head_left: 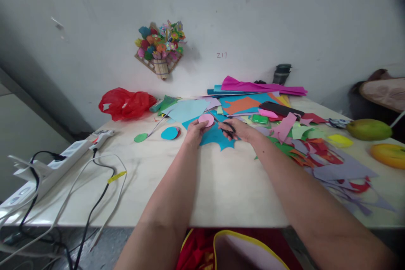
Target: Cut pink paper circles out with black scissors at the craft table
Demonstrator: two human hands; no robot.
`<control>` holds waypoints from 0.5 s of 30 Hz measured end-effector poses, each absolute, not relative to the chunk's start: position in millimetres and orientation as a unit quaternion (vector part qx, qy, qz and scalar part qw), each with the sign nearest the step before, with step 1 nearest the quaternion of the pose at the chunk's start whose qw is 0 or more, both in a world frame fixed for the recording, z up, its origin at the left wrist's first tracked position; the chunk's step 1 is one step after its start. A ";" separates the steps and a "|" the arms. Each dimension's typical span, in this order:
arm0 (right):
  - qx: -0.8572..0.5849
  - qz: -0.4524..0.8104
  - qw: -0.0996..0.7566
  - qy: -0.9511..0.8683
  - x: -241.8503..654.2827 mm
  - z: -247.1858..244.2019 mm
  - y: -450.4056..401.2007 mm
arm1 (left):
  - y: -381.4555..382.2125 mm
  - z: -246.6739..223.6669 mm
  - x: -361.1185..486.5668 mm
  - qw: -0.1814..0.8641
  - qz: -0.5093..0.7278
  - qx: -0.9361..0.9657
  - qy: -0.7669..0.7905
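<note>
Between the thumb and fingers of my left hand [195, 131] is a pink paper circle [206, 120], held up over the table. My right hand [234, 129] grips black-handled scissors [229, 127], whose blades point left toward the circle's edge. Whether the blades touch the paper I cannot tell. Beneath both hands lies a blue sheet [218, 138] with scalloped cut-outs along its near edge. Left of my left hand sit stacked paper circles [170, 133], blue on top, and a green circle [141, 138] on a thin stem.
Paper scraps [340, 166] spread over the table's right side, near a mango [369, 129] and a black phone [281, 109]. A red plastic bag [126, 104] and coloured sheets [186, 110] lie at the back. A power strip [50, 173] with cables occupies the left edge.
</note>
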State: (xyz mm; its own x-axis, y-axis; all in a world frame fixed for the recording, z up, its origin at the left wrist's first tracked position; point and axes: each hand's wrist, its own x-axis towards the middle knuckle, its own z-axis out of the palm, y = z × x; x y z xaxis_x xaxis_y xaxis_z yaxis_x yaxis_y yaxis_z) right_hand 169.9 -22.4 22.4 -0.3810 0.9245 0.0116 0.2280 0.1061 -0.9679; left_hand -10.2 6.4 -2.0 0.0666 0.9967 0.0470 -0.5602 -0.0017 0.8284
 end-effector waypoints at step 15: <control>-0.433 0.497 0.344 -0.669 170.2 21.2 -20.6 | 6.3 -0.5 -11.2 0.627 0.624 0.344 0.314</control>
State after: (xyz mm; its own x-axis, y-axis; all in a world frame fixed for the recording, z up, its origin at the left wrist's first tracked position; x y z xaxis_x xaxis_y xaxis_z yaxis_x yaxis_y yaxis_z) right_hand 170.2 -20.6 21.2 -0.3882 0.9211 0.0295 0.2377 0.1310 -0.9625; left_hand -11.2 6.3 -0.5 0.0239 0.9991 0.0356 -0.5673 -0.0158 0.8233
